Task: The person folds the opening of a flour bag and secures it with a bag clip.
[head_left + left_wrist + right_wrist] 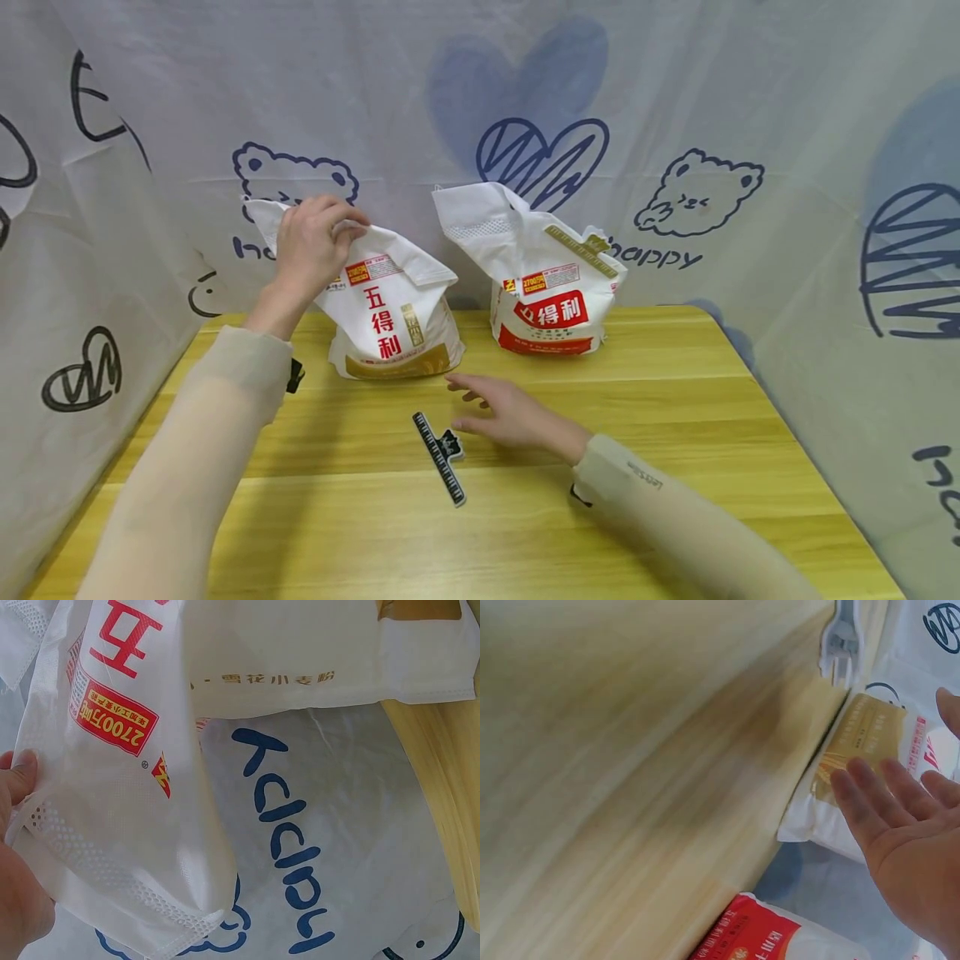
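Observation:
A white flour bag (382, 321) with red lettering and a gold base stands on the left. My left hand (313, 242) pinches its folded top edge; the left wrist view shows the thumb and perforated hem of the bag (142, 825). Over the table, my right hand (510, 412) has its fingers loosely extended and holds nothing. Just left of it lies a long black clip (441, 458) with a piano-key pattern. In the right wrist view, the right hand (915, 847) appears palm visible, in front of the gold-based bag (866, 731).
To the right stands a second flour bag (551, 312) with a red label, its top folded under a gold clip (581, 250). Both bags are near the back edge of the wooden table (637, 400). A printed cloth (405, 100) hangs behind and at the sides.

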`<state>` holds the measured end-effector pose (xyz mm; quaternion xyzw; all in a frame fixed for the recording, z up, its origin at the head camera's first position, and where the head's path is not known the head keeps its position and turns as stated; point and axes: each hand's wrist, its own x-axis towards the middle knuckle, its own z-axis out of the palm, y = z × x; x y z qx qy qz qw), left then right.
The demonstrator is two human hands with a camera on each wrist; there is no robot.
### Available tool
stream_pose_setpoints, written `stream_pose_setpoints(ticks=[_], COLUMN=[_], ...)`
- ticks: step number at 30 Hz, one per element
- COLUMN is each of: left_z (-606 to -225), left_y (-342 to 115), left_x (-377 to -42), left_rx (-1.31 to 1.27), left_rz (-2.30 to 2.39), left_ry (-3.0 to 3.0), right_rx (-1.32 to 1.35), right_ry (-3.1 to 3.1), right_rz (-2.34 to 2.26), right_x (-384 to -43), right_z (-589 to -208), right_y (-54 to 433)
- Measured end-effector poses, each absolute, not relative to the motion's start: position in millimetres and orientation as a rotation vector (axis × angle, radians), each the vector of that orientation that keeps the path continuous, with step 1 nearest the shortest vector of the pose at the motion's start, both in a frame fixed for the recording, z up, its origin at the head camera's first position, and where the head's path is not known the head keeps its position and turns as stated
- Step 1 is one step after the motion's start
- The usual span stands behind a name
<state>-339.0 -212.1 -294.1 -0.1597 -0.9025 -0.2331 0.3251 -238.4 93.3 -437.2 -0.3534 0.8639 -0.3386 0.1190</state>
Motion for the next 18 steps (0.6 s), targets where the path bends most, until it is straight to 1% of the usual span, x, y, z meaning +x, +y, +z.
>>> stream_pose_setpoints(ticks=[6,18], left_z=[-294.0,-294.9], left_y=[-211.4,-211.0], left_x=[-339.5,-339.8], left_rx=[-0.415,-0.406], left_rz=[-0.614,-0.630], left_ry=[-2.373,-2.372], right_rx=[-1.026,-1.153], right_ry=[2.487,2.525], right_rz=[-0.890,-0.642], right_x=[-233.1,-223.2], right_z=[-444.2,-462.4], right_y=[91.0,86.7])
